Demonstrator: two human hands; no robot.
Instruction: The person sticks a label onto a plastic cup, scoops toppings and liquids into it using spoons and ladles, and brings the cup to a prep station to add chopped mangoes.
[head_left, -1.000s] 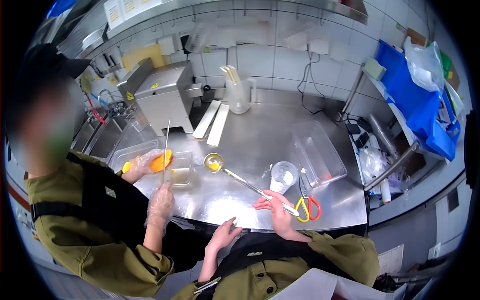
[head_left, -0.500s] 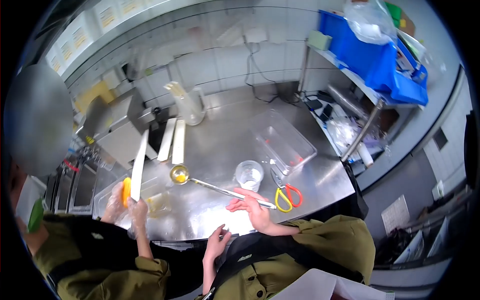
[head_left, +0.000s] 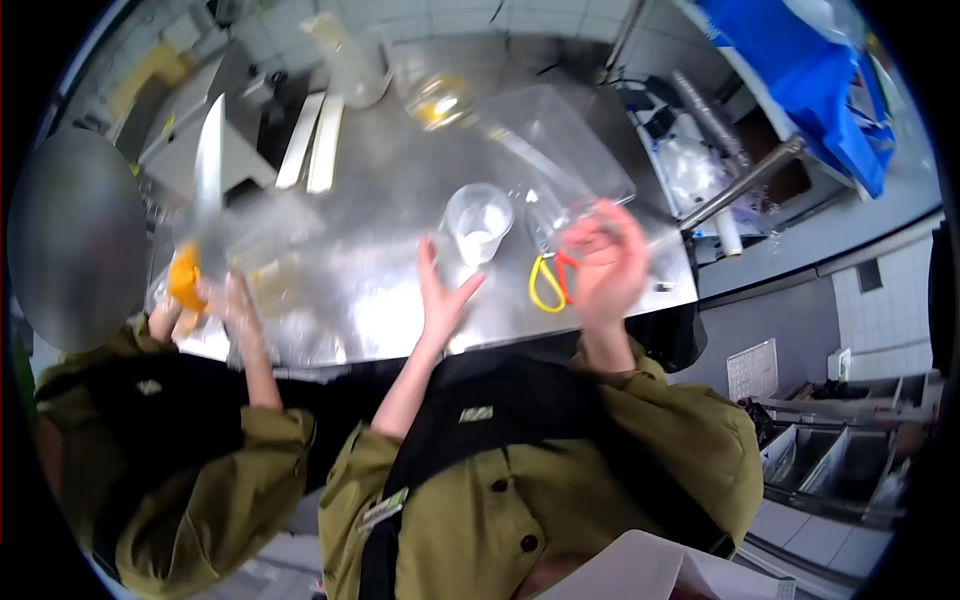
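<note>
My right hand (head_left: 606,262) is closed round the handle end of a metal ladle (head_left: 440,104), which is raised with something yellow in its bowl; motion blurs both. My left hand (head_left: 440,300) has its thumb and fingers spread, just below and left of a clear plastic cup (head_left: 479,222) on the steel table (head_left: 380,225). Whether the fingertips touch the cup I cannot tell. Scissors with yellow and red handles (head_left: 544,287) lie between the cup and my right hand. Behind the ladle is a clear plastic tub (head_left: 560,140).
At left, a co-worker's gloved hands (head_left: 235,310) hold an orange piece of food (head_left: 185,278) and a large knife (head_left: 209,160), blade up. Two white strips (head_left: 312,145) and a clear jug (head_left: 350,65) stand behind. A metal shelf post (head_left: 745,182) borders the right.
My right hand has lifted the ladle and moved right. My left hand has come up from the table edge toward the cup, fingers spread. The view has tilted down.
</note>
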